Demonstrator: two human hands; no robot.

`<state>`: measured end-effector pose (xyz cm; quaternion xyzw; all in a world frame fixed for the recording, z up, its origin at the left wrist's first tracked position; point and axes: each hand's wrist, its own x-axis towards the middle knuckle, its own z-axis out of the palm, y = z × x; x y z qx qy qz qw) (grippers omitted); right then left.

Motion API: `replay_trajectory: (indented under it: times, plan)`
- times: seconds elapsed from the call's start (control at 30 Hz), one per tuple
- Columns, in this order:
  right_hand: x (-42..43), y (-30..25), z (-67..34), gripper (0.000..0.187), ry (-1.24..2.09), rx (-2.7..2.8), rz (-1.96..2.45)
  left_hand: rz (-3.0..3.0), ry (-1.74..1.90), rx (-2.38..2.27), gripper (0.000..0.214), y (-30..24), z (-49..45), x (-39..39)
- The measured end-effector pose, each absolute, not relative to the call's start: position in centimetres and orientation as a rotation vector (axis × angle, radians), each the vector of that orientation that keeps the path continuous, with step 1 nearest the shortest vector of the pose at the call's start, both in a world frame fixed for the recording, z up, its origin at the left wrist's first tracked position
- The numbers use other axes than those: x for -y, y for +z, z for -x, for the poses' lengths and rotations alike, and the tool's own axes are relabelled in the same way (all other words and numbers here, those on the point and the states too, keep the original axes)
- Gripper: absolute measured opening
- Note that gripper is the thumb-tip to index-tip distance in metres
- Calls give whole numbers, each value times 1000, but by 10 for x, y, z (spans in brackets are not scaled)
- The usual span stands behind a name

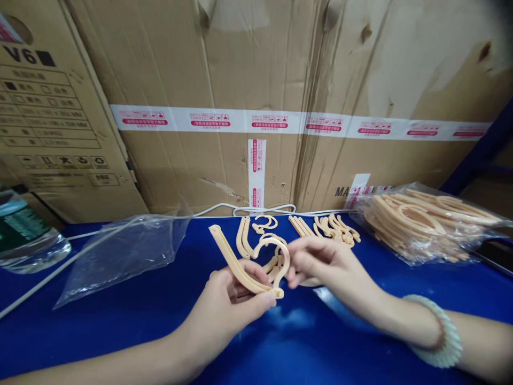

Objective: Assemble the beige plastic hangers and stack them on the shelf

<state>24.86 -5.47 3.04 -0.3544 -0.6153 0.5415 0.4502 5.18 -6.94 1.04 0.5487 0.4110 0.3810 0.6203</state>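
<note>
1. Both forearms (160,361) lie nearest the camera, over the blue table (100,326); a pale bracelet (441,331) circles the right wrist.
2. Left hand (236,299): pinches a beige strip (235,267) between thumb and fingers, near its lower end, above the table.
3. Hook (286,259): meets the strip at that end, its curve upward.
4. Right hand (320,262): fingers curled, tips just beside the hook; cannot tell whether they touch or pinch it.
5. Behind the hands: loose strips (298,225) and loose hooks (336,230).
6. Right side: clear bag of beige parts (412,222).
7. Left side: flat clear bag (128,262), bottle (28,235).
8. Rear: white cord (224,207), taped cartons (200,69).
</note>
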Motion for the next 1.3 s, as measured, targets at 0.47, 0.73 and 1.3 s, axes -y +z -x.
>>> replay_trajectory:
  times: [0.47,0.73,1.3]
  plan:
    - [-2,35,-299,10,28,2759,1015,-1159,840,-936,28,11,-47,67]
    - [6,53,-290,20,614,2123,1046,-1124,855,-893,28,9,-47,65]
    - [49,41,-259,28,1396,1389,968,-1137,865,-834,20,12,-46,66]
